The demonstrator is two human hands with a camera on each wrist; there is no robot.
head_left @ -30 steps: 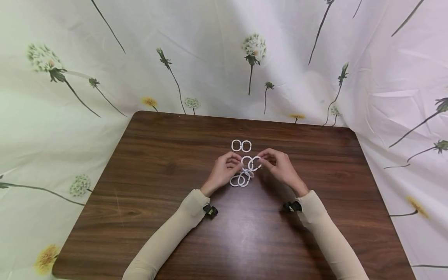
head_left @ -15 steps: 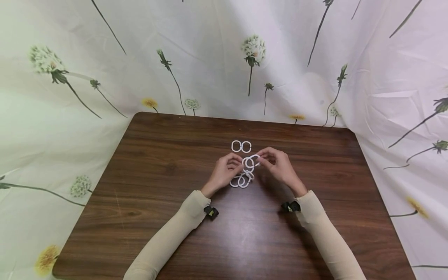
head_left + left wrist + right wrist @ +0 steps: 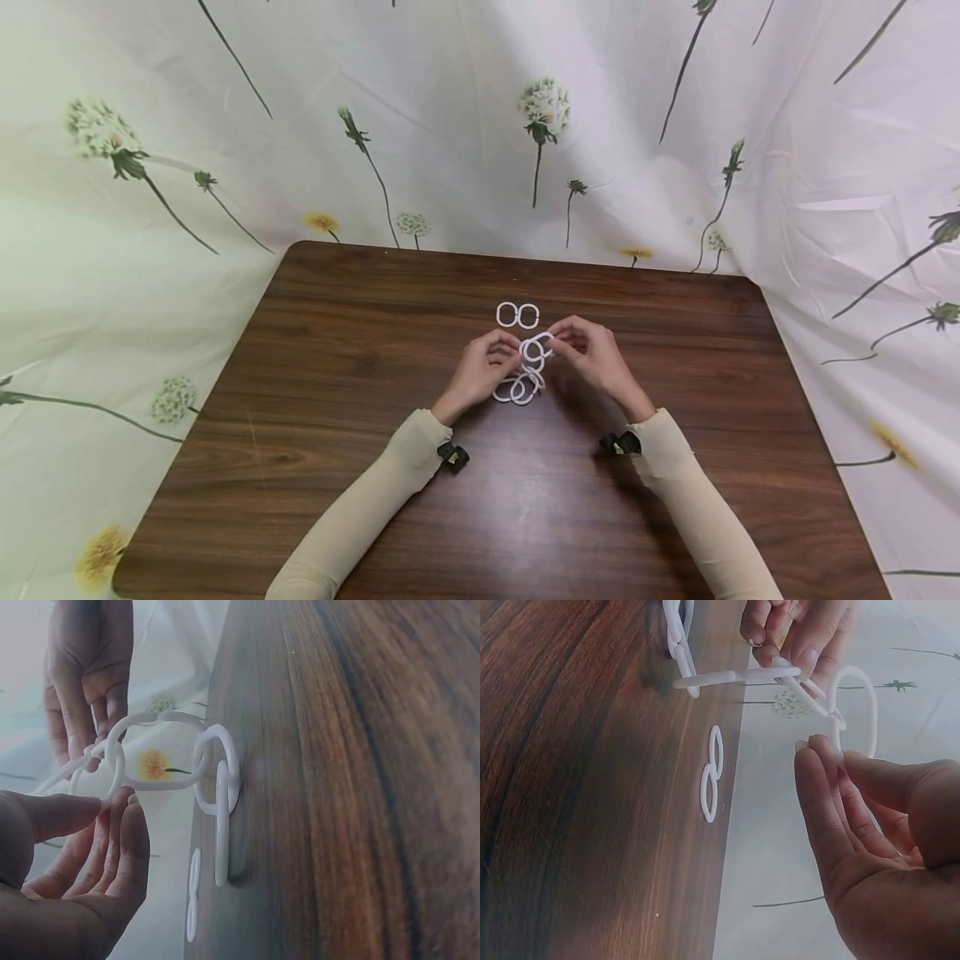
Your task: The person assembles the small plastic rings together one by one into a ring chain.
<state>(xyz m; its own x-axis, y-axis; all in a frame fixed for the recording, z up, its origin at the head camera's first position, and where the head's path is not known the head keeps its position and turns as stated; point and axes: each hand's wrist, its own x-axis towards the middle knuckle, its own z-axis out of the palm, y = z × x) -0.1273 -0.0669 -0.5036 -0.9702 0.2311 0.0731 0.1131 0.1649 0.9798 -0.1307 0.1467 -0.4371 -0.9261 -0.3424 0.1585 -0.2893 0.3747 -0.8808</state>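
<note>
Both hands meet over the middle of the table, working on white oval plastic rings joined in a chain. My left hand [image 3: 483, 364] pinches one ring [image 3: 117, 769] between thumb and fingertips; the rest of the chain [image 3: 222, 825] hangs from it to the tabletop. Opposite, my right hand [image 3: 596, 358] pinches an end ring [image 3: 874, 705] by its lower side. In the right wrist view this ring crosses the left hand's ring at one end. The lower rings of the chain lie bunched below the hands in the head view.
Behind the hands, two more white rings [image 3: 704, 799] lie flat side by side on the dark wooden table [image 3: 337, 358]. A white curtain [image 3: 450, 125] printed with dandelions hangs along the table's back and sides. Both wrists carry small black cameras.
My right hand has shifted slightly left, bringing its ring up and over the left hand's ring, so the two overlap more. My left hand has stayed nearly still.
</note>
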